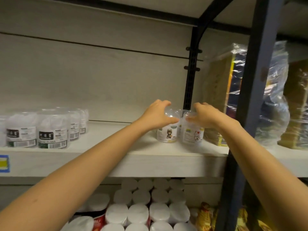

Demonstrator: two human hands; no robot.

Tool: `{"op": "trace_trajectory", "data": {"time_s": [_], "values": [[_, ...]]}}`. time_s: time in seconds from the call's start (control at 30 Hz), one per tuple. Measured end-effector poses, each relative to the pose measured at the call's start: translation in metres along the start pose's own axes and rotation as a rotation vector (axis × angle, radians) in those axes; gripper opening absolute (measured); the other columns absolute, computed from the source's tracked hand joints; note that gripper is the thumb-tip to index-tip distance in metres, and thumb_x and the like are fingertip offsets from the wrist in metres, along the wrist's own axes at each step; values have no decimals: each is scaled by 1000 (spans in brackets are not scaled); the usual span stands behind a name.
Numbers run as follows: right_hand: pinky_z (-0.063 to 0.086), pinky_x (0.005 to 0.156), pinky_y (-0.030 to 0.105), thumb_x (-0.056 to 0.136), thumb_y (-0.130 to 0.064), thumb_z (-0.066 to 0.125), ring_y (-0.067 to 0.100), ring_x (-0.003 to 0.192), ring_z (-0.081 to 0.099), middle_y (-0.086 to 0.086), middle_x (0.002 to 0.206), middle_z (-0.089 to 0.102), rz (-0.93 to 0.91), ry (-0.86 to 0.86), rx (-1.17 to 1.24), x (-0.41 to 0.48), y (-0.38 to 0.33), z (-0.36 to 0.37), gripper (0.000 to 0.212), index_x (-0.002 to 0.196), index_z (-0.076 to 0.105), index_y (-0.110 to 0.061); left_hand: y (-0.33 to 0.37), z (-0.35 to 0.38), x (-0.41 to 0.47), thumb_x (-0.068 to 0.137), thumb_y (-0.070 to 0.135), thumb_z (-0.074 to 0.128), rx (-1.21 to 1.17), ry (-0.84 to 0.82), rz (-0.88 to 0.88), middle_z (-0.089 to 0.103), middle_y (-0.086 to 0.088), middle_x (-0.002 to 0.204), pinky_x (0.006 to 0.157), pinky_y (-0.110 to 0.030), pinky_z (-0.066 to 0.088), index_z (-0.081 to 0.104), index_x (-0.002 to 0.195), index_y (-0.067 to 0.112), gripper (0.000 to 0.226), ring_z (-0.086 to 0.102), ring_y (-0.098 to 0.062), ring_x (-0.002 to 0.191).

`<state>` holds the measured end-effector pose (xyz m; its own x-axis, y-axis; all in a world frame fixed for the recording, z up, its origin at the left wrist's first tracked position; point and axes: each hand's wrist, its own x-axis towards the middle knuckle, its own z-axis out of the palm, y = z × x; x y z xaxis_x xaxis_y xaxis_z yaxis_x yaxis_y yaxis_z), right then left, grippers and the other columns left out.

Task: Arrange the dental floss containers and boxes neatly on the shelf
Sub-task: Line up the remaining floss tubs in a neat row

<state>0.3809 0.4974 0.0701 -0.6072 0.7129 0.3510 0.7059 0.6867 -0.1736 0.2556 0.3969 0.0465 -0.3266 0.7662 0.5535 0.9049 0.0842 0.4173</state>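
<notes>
Two clear floss containers with cartoon cat labels stand side by side at the right end of the white shelf point(116, 147). My left hand point(157, 115) grips the top of the left cat container point(167, 134). The right cat container point(193, 135) is held from above by my right hand point(205, 116). A third clear lid shows behind and between them. At the shelf's left end stand several clear dental floss tubs point(52, 130) with dark labels, in rows running back.
A dark metal upright point(253, 84) borders the shelf on the right, with plastic-wrapped packs point(221, 90) behind it. On the shelf below are stacked white-lidded containers point(150, 205) and yellow snack packets point(205, 215). A blue and yellow price tag point(4, 163) sits on the shelf edge.
</notes>
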Motion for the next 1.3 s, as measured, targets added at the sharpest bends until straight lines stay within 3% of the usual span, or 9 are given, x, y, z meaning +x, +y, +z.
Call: {"op": "trace_trajectory", "data": {"time_s": [0.13, 0.37, 0.53, 0.67, 0.8, 0.93, 1.1, 1.2, 1.3], "values": [[44, 96, 39, 86, -47, 54, 31, 118, 50, 13, 134, 50, -21, -97, -35, 8, 5, 4, 63, 135, 38, -11, -5, 8, 16, 79, 43, 66, 8, -40, -72, 41, -9, 139, 100, -34, 37, 43, 135, 16, 66, 41, -24, 127], [48, 92, 40, 82, -50, 58, 30, 114, 52, 12, 132, 51, -68, -14, -34, 1, 7, 5, 67, 134, 39, -12, -11, 2, 8, 78, 36, 70, -39, -67, -63, 49, -8, 128, 92, -34, 45, 45, 128, 18, 58, 50, -24, 109], [46, 97, 43, 81, -54, 57, 26, 117, 51, 7, 136, 49, -225, 15, 105, -24, -11, -14, 68, 135, 40, -17, -22, -45, -23, 74, 36, 74, -125, -45, -97, 51, -5, 116, 81, -29, 47, 51, 119, 23, 52, 51, -18, 94], [49, 76, 24, 79, -54, 57, 15, 100, 54, 1, 130, 53, -367, -61, 246, -47, -46, -26, 64, 133, 43, -24, -34, -89, -63, 69, 44, 74, -73, -31, -146, 55, 1, 111, 84, -31, 51, 55, 114, 30, 51, 59, -16, 95], [47, 72, 21, 77, -54, 59, 13, 99, 54, -1, 131, 54, -467, -76, 311, -59, -85, -21, 61, 131, 44, -30, -47, -121, -92, 66, 50, 73, 32, -39, -171, 56, 5, 111, 89, -38, 51, 55, 113, 34, 52, 61, -14, 94], [47, 86, 32, 75, -56, 60, 18, 108, 56, 1, 133, 54, -448, -34, 292, -57, -117, -12, 62, 129, 46, -30, -65, -140, -101, 69, 48, 72, 134, -4, -147, 55, 1, 114, 90, -38, 49, 53, 116, 31, 54, 60, -17, 97], [45, 96, 38, 76, -57, 61, 24, 116, 54, 3, 132, 55, -364, -10, 202, -52, -139, 8, 64, 130, 47, -27, -84, -142, -99, 75, 45, 69, 235, -56, -81, 54, -4, 124, 82, -27, 41, 48, 123, 24, 56, 50, -15, 97], [39, 97, 35, 79, -59, 56, 24, 123, 48, 4, 136, 52, -363, 33, 137, -49, -146, 22, 66, 134, 44, -24, -87, -140, -97, 81, 50, 60, 393, -80, -44, 52, -6, 131, 92, -31, 41, 45, 129, 19, 59, 50, -20, 111], [34, 105, 37, 82, -61, 48, 24, 131, 39, 4, 148, 35, -376, 0, 125, -51, -143, 18, 74, 143, 33, -24, -88, -148, -93, 84, 55, 52, 628, -88, 20, 48, -3, 137, 102, -35, 34, 43, 134, 19, 62, 43, -22, 126]]}}
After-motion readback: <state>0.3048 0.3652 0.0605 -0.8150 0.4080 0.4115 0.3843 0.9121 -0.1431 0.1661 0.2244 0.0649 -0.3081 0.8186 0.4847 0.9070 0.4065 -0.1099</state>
